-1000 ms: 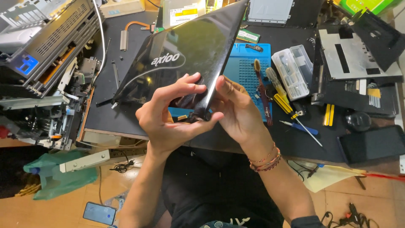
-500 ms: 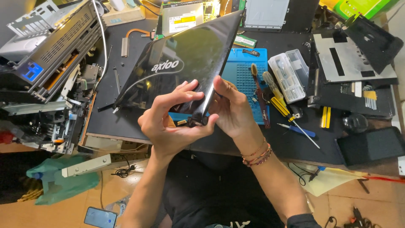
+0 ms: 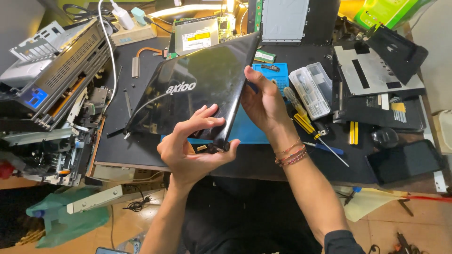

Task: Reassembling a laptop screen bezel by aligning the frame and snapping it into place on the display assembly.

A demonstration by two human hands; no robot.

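Head view, two hands (image 3: 197, 146) (image 3: 263, 101), one black laptop lid (image 3: 197, 89), two screwdrivers (image 3: 308, 127).

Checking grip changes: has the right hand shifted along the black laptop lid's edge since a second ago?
Yes. The right hand has slid up the laptop lid edge, toward the blue mat.

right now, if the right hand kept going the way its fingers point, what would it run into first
The right hand grips the right edge of the glossy black laptop lid, fingers pointing up and away. Going on, it would likely first meet the blue screw tray just beyond its fingertips, though depth is hard to judge.
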